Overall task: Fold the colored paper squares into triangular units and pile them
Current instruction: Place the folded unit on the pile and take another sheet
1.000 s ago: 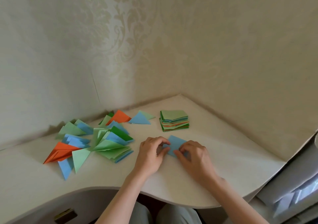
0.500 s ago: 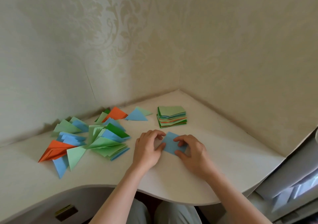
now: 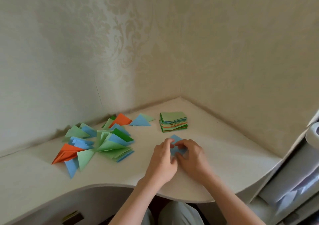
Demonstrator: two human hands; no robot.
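Observation:
A blue paper square lies on the cream desk, mostly covered by both hands. My left hand pinches its left side, fingers curled over the paper. My right hand pinches its right side, fingertips meeting the left hand's near the middle. A stack of unfolded coloured squares, light green on top, stands behind the hands. To the left spreads a loose pile of folded triangles in green, blue and orange.
The desk sits in a corner between two patterned walls. Its curved front edge runs just below my wrists. Grey furniture stands at the right. A lone blue triangle lies behind the pile.
Both hands have closed in over the blue square, fingertips now meeting at its middle, so less of the paper shows. The view has shifted slightly.

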